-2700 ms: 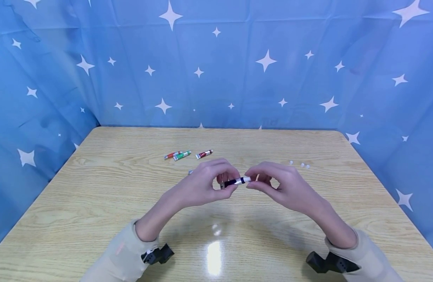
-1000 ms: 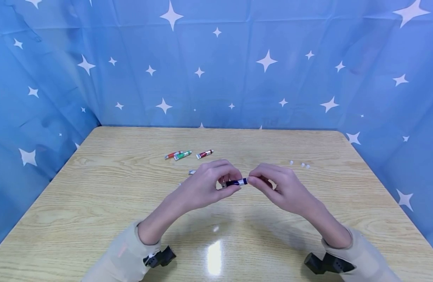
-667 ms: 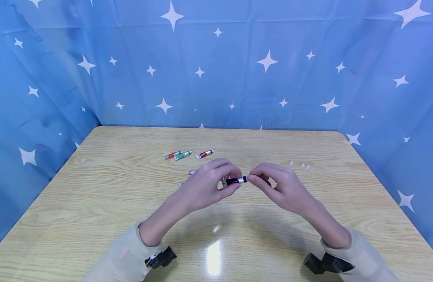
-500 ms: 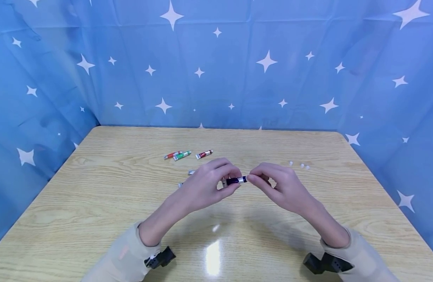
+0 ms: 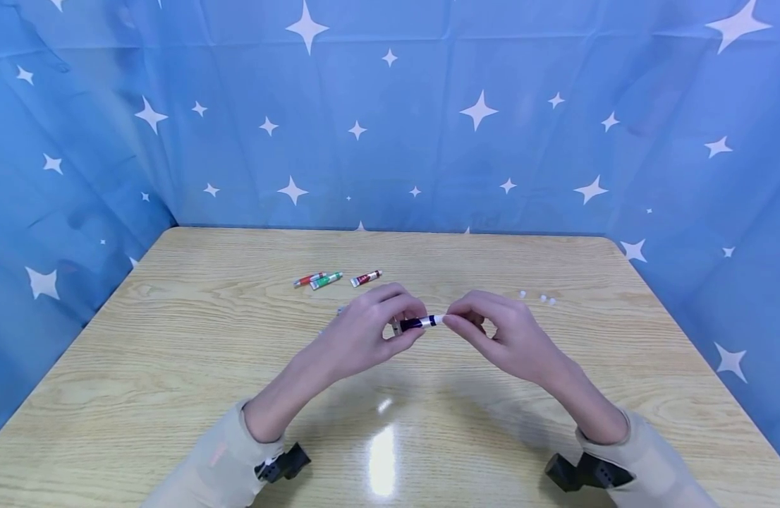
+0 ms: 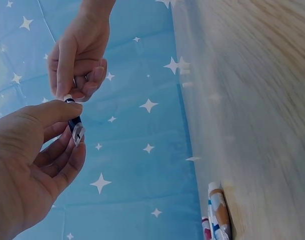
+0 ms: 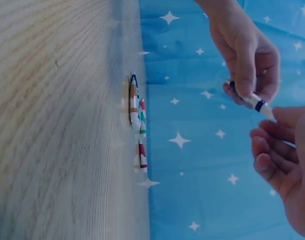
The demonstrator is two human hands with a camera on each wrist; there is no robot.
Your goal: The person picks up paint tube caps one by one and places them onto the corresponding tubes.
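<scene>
My left hand (image 5: 371, 324) holds a small dark blue paint tube (image 5: 412, 324) between thumb and fingers, above the middle of the table. The tube's flat silver end faces left and its white cap (image 5: 438, 319) points right. My right hand (image 5: 507, 335) pinches the tip of this cap between thumb and forefinger, seen closer in the right wrist view on the white cap (image 7: 266, 111). The cap sits against the tube's neck; whether it is loose cannot be told. In the left wrist view the crimped end of the blue tube (image 6: 77, 132) shows below my left thumb.
Red (image 5: 310, 279), green (image 5: 326, 281) and dark red (image 5: 367, 279) paint tubes lie towards the back of the wooden table (image 5: 174, 339). An ochre tube (image 6: 220, 210) lies nearer, mostly behind my left hand. Small white caps (image 5: 544, 298) sit at right. A starry blue curtain (image 5: 390, 127) hangs behind.
Half a second ago my right fingertips covered the cap; now white shows between them and the tube. My left hand has shifted slightly left with the tube. Earlier, the right fingers were more spread.
</scene>
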